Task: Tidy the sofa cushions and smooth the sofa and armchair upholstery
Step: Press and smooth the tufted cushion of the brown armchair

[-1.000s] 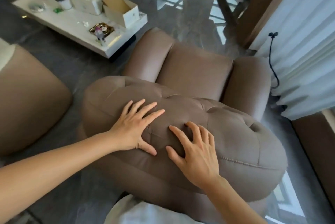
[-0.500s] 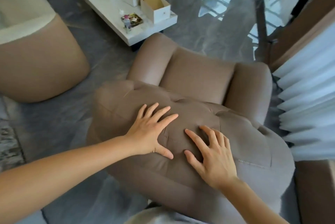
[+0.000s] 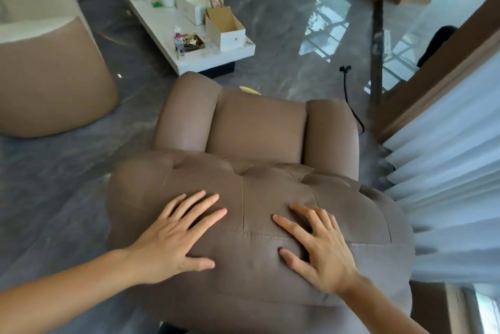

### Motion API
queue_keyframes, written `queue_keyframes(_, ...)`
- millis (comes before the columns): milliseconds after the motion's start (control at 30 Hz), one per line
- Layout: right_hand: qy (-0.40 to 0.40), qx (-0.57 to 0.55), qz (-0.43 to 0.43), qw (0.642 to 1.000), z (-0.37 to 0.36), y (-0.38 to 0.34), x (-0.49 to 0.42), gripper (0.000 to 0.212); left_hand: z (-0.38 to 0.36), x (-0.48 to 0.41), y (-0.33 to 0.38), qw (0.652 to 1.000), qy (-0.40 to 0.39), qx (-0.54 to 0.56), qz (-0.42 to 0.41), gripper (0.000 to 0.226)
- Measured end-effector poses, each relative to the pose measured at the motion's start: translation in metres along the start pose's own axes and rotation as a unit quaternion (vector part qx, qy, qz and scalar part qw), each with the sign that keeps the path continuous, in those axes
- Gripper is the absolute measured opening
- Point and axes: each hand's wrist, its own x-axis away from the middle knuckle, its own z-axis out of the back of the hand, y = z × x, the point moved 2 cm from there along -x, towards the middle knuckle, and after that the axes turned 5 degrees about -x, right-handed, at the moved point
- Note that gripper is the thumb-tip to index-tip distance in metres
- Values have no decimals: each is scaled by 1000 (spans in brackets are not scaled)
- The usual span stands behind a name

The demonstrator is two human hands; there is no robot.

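Both hands lie flat, fingers spread, gripping nothing — left hand (image 3: 173,239) and right hand (image 3: 319,247) press the near, tufted backrest top of the brown armchair (image 3: 257,128).

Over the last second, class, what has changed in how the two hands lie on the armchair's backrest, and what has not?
The left hand and right hand have slid apart across the top of the tufted backrest, leaving a wider gap between them. Both stay flat, fingers spread, gripping nothing. The armchair itself has not shifted.

Brown tufted armchair (image 3: 259,128), padded backrest top nearest, seat beyond.
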Motion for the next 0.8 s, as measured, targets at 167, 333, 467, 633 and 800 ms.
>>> queue_keyframes(167,3,-28,78,997,21,69,16,61,-7,-24,71,998,12,-23,60,92)
queue_keyframes(333,-28,-19,121,992,55,130,32,58,-9,-54,144,994,-3,-11,109,90)
queue_keyframes(467,-22,-19,111,993,76,173,40,51,-16,-77,198,990,15,-2,137,89)
queue_keyframes(633,-14,14,62,998,77,190,56,62,-30,-95,242,982,18,1,186,92)
queue_keyframes(800,-18,44,15,999,82,202,74,66,-44,-100,262,980,5,12,197,91)
